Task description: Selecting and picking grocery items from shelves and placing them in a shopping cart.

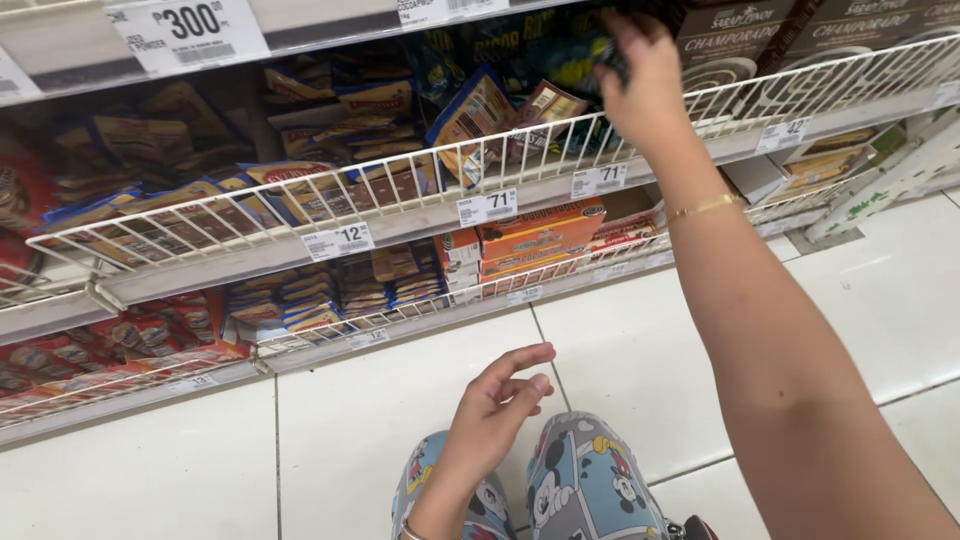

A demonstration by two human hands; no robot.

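— Packets (pixel 470 120) sit on the far upper shelf behind its white wire guard (pixel 400 190); your right hand (pixel 640 85) reaches over it among them.

— Gripping one?

— Fingers are hidden there; I cannot tell. Your left hand (pixel 495 405) hangs loosely open, empty, near your patterned trousers (pixel 585 485).

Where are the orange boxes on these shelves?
In the head view, the orange boxes are stacked on the lower shelf just right of centre, behind its white wire rail, below and left of the raised right hand.
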